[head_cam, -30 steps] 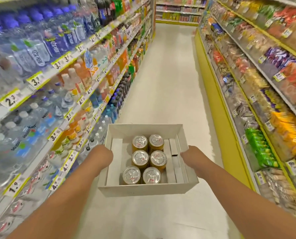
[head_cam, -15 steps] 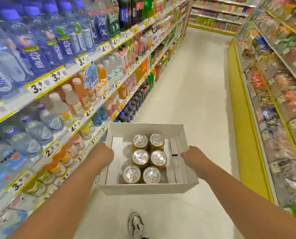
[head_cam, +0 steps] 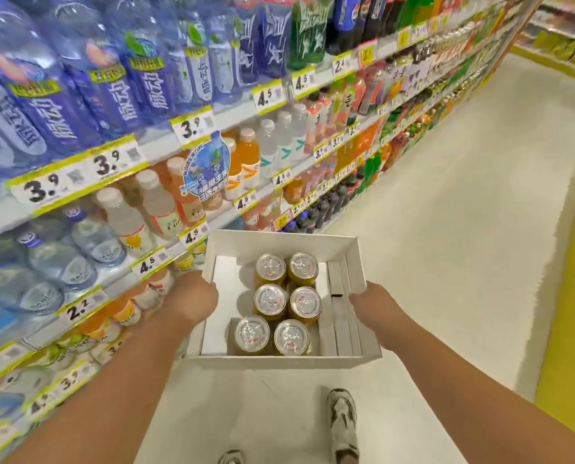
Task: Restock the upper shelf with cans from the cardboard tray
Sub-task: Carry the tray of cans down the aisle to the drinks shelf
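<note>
I carry a white cardboard tray (head_cam: 281, 241) in front of me at waist height. Inside it stand several orange cans with silver lids (head_cam: 270, 299), packed in two columns. My left hand (head_cam: 192, 301) grips the tray's left wall and my right hand (head_cam: 376, 308) grips its right wall; the fingers of both are hidden under or behind the walls. The drink shelving (head_cam: 159, 147) rises on my left, its upper shelf filled with blue bottles.
Shelves of bottled water and juice with yellow price tags run along the left side. A round blue promo sign (head_cam: 207, 170) hangs off a shelf edge. Pale aisle floor (head_cam: 446, 229) stretches ahead and right, bordered by a yellow shelf base (head_cam: 570, 296). My shoes show below.
My view has turned left and moved closer to the drink shelves; the right-hand snack shelves have left the frame. The tray and both hands keep the same hold.
</note>
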